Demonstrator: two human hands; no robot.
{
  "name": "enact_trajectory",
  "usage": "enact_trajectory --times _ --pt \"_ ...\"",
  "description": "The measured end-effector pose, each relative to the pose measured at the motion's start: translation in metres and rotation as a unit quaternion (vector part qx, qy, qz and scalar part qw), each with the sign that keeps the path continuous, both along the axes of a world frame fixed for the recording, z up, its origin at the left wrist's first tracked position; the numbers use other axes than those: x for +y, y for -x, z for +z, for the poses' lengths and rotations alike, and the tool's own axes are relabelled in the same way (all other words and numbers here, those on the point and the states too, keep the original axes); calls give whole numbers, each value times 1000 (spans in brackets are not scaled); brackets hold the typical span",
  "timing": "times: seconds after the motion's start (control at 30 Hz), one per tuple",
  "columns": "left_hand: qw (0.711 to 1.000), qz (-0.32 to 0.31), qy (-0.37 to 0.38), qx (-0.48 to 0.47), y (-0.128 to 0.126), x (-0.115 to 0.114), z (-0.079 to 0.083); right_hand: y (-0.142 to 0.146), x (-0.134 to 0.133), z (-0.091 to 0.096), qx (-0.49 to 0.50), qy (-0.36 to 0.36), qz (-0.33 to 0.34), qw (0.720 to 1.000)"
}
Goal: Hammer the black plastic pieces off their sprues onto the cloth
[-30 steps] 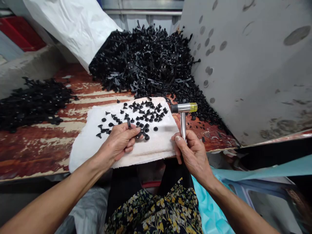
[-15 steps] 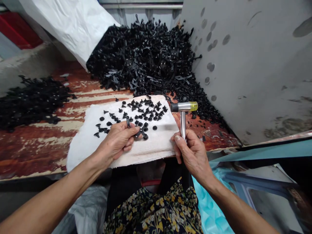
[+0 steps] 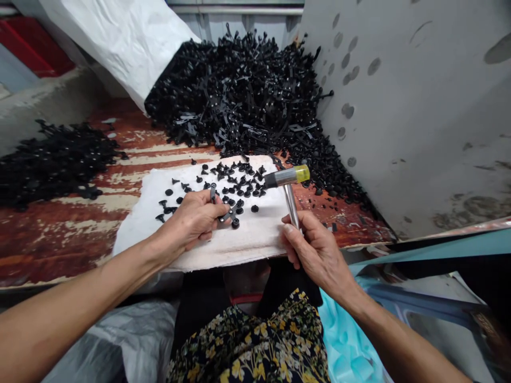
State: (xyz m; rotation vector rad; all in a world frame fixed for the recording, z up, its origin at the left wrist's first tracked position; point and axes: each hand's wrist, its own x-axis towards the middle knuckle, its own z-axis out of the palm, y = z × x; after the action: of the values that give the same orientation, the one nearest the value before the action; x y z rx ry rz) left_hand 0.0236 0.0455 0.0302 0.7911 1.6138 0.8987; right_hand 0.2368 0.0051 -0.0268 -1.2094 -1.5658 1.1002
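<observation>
My left hand [image 3: 195,221] is closed on a black strap-like part [image 3: 226,215], whose arms stick out past the thumb and forefinger. One end of it lies close to a small round black piece [image 3: 235,223] on the white cloth [image 3: 255,239]; whether they touch I cannot tell. In my right hand [image 3: 315,244] is a mallet [image 3: 285,177] with a metal handle, one black face and one yellow face. The mallet's head hangs over the cloth's right edge, tilted, its black face toward the left. Several small black stemmed pieces [image 3: 239,183] lie scattered on the cloth.
A large heap of black strap parts [image 3: 239,90] rises behind the cloth, partly inside a white sack [image 3: 115,42]. Another pile of black parts [image 3: 51,162] lies at the left on the worn red-brown tabletop [image 3: 131,159]. A grey panel [image 3: 419,117] borders the right side.
The mallet's head has swung left over the cloth and tilted, my right hand still around its handle. My left hand stays nearly in place with the strap part, which has turned slightly.
</observation>
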Motion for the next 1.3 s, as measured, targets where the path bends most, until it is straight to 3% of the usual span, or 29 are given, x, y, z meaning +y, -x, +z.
enact_trajectory --times 0.13,0.23,0.33,0.5,0.63,0.77,1.0,1.17,1.23,1.3 --pt "1000 -12 16 13 -1 4 6 -3 -1 9 -131 -78 36 988" --pt "1000 -16 13 12 -2 4 7 -4 -1 10 -176 -107 39 978" --pt "1000 -17 12 5 -2 4 6 -5 -2 11 -191 -146 41 970" --pt "999 -26 32 15 -2 6 8 -4 3 11 -177 -274 69 943" --pt "999 -26 26 14 -1 5 5 -1 5 18 -239 -281 92 925" --pt "999 -34 3 -6 4 4 -1 2 2 28 -205 -334 57 918" --pt "999 -48 4 -22 8 5 -7 0 3 30 -243 -295 81 921" --pt "998 -44 -3 -33 7 3 -8 3 -3 27 -186 -335 1 923" --pt "999 -39 -1 -25 6 3 -6 3 -2 21 -235 -312 69 918" --pt "999 -36 3 -17 5 3 -5 2 0 20 -243 -281 84 925"
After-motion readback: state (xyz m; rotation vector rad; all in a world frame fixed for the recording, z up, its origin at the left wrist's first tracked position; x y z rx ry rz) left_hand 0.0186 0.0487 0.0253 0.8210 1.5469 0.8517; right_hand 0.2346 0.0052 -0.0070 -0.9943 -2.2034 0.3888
